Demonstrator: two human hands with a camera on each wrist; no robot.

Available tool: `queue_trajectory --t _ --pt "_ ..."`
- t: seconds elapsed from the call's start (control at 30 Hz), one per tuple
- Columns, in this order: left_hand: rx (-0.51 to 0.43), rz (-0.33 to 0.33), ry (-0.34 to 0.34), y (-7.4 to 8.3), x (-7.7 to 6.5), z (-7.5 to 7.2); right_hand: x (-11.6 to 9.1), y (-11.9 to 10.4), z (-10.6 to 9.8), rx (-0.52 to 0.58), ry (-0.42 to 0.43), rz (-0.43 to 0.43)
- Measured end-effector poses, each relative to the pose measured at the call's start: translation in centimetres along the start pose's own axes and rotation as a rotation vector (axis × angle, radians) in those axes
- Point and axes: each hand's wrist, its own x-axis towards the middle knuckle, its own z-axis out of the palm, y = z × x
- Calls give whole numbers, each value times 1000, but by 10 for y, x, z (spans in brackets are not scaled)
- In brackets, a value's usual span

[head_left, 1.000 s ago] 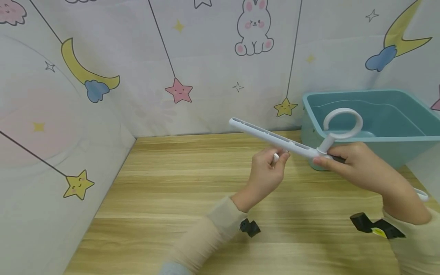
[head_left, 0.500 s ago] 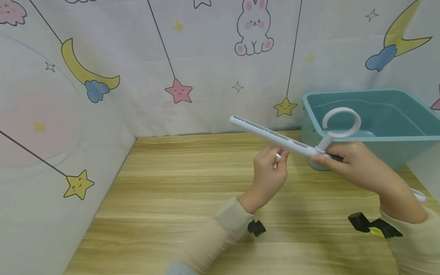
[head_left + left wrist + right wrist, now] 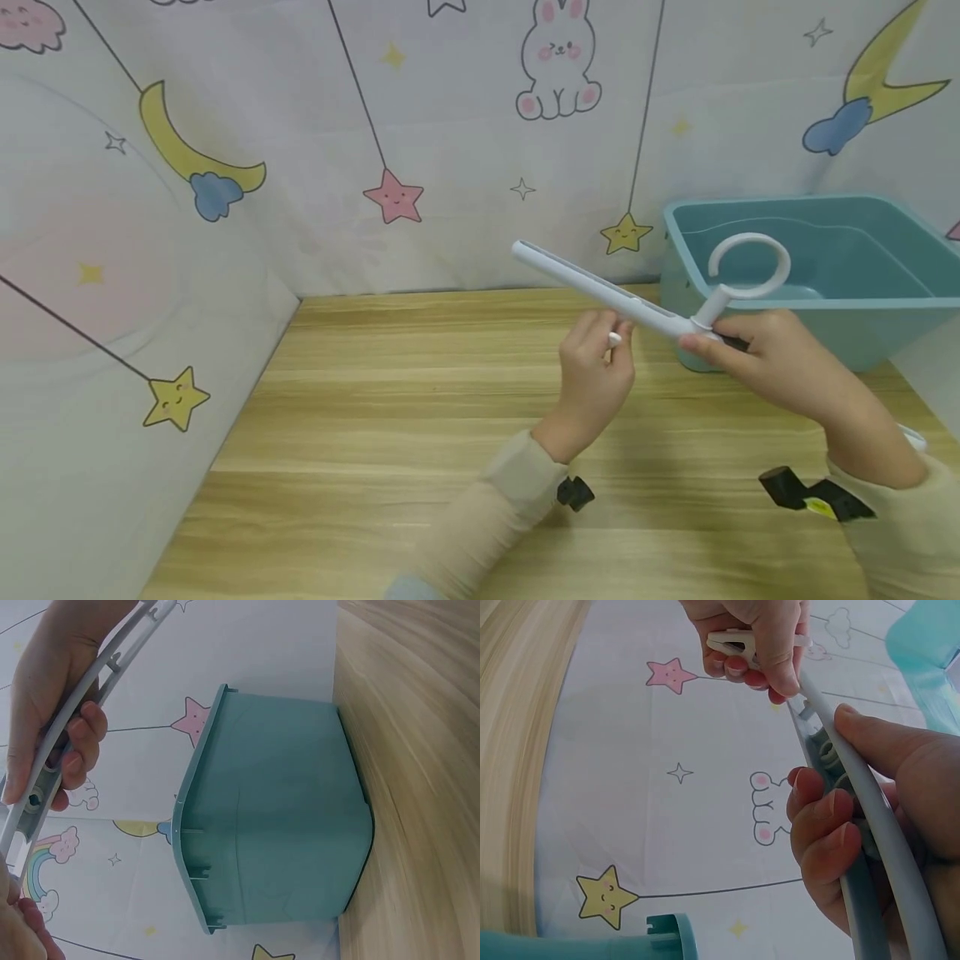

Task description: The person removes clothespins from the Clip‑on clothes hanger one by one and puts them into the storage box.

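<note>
A white plastic clothes hanger [image 3: 585,281] with a round open hook [image 3: 780,267] is held above the table, its long arm slanting up to the left. My right hand [image 3: 780,362] grips it at the base of the hook, thumb on one side and fingers curled beneath, as the right wrist view shows. Just below the arm, my left hand [image 3: 592,375] pinches a small white clip [image 3: 731,639]. In the right wrist view the left fingertips are right at the hanger's slotted arm [image 3: 862,787]. The clip's far end is partly hidden by the thumb.
A teal plastic bin [image 3: 847,333] stands at the back right, behind the right hand. Another white piece [image 3: 913,437] lies on the wooden table [image 3: 360,417], partly covered by the right wrist. A patterned cloth wall [image 3: 450,125] borders the table's back and left.
The left hand has shifted slightly right and up with the clip. The hanger's free end has tilted a little higher; the right hand stays nearly in place.
</note>
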Motion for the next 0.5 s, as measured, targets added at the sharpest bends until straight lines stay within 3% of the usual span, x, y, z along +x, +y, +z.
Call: queue_trajectory --t 0.5 --pt "-107 -98 -36 3 2 -4 -1 0 -6 -56 39 17"
